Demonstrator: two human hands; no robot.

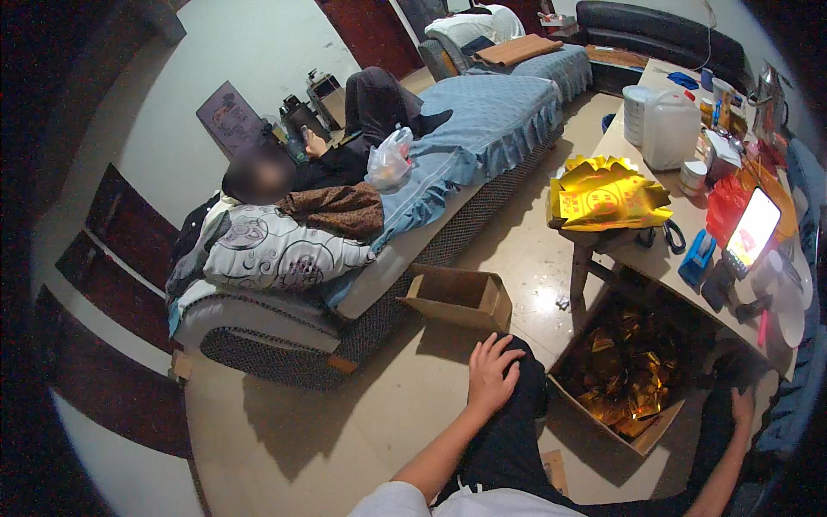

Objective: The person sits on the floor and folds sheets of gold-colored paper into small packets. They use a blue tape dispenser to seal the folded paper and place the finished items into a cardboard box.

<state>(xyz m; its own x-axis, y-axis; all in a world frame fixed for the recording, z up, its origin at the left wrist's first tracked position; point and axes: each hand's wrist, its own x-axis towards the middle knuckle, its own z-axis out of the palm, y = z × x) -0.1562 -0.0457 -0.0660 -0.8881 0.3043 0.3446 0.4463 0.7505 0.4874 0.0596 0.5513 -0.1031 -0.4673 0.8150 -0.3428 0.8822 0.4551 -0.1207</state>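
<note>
My left hand [493, 373] rests on my left knee, its fingers spread over the dark trousers with nothing in them. At the lower right, my right hand [743, 407] lies by my other leg; shadow hides its fingers. Between my legs stands a cardboard box [660, 429], partly beneath the table edge, with crumpled gold foil pieces [630, 381] inside. A smaller cardboard carton [459, 310], its top flaps apart, sits on the floor beyond my left knee. On the table corner lies a stack of yellow printed paper or foil sheets [604, 197].
The wooden table [659, 258] holds black scissors [674, 236], a blue tape dispenser [698, 255], a lit phone [753, 229] and a translucent plastic jug [672, 129]. A person [329, 165] reclines on the blue-covered sofa [478, 123] beside a plastic bag [389, 158].
</note>
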